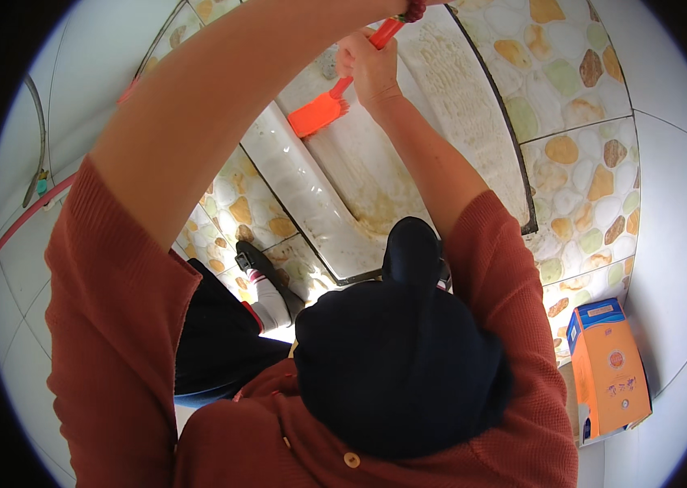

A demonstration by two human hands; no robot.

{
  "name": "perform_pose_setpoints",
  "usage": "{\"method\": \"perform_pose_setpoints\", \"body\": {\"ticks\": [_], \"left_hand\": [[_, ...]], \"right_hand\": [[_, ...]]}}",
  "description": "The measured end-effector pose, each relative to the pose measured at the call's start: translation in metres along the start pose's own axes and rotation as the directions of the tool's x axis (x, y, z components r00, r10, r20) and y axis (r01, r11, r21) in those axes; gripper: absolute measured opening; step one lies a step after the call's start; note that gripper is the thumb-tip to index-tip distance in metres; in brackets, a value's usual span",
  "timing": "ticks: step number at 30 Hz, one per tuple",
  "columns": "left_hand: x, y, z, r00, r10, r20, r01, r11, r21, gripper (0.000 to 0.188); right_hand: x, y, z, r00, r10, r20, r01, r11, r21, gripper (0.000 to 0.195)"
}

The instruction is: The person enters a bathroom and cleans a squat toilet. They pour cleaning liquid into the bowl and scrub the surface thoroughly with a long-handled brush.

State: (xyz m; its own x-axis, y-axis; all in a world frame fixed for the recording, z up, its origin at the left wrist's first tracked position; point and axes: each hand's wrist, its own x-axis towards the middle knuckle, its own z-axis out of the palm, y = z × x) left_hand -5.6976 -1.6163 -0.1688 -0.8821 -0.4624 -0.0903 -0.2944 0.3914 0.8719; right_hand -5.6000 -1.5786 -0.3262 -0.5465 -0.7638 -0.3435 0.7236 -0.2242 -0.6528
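My right hand (375, 72) is closed around the red handle of an orange-red plastic scrubbing brush (319, 114). The brush head rests in the basin of a white ceramic squat toilet (295, 189), near its left rim. Yellow-brown stains mark the basin floor and the ribbed footrest on the right. My left forearm (197, 104) stretches across the upper left, with a dark red bead bracelet (415, 10) at the wrist. Beyond that wrist the left hand is cut off by the top edge, so its grip is hidden.
Pebble-patterned floor tiles (587, 165) surround the toilet. An orange and blue cardboard box (612, 372) stands at the right wall. On the left are a pink hose (26, 216) and a grey hose (38, 122). A dark rounded shape (398, 366) blocks the lower middle, above a black shoe (267, 274).
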Motion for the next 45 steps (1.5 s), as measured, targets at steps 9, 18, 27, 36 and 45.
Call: {"method": "perform_pose_setpoints", "body": {"ticks": [9,18,27,36,45], "left_hand": [[-0.023,-0.023,0.033,0.993,-0.054,-0.103,0.029,0.974,-0.224,0.036],[-0.026,0.026,0.022,0.977,-0.133,-0.167,0.125,0.991,-0.056,0.031],[-0.068,0.016,0.019,0.967,-0.181,-0.182,0.136,0.963,-0.233,0.028],[-0.101,-0.007,0.024,0.974,-0.028,-0.225,-0.027,0.971,-0.239,0.026],[-0.051,0.007,0.045,0.934,0.246,-0.258,-0.237,0.969,0.068,0.026]], "right_hand": [[-0.043,0.014,-0.049,0.986,0.165,-0.007,-0.163,0.967,-0.198,0.023],[-0.038,0.000,-0.036,1.000,0.009,0.016,-0.007,0.995,-0.099,0.018],[-0.093,-0.005,-0.040,0.993,0.114,0.006,-0.110,0.968,-0.226,0.015],[-0.112,-0.006,-0.056,0.968,0.250,0.016,-0.234,0.925,-0.299,0.012],[-0.062,0.002,-0.034,0.999,0.039,-0.034,-0.045,0.983,-0.178,0.010]]}}
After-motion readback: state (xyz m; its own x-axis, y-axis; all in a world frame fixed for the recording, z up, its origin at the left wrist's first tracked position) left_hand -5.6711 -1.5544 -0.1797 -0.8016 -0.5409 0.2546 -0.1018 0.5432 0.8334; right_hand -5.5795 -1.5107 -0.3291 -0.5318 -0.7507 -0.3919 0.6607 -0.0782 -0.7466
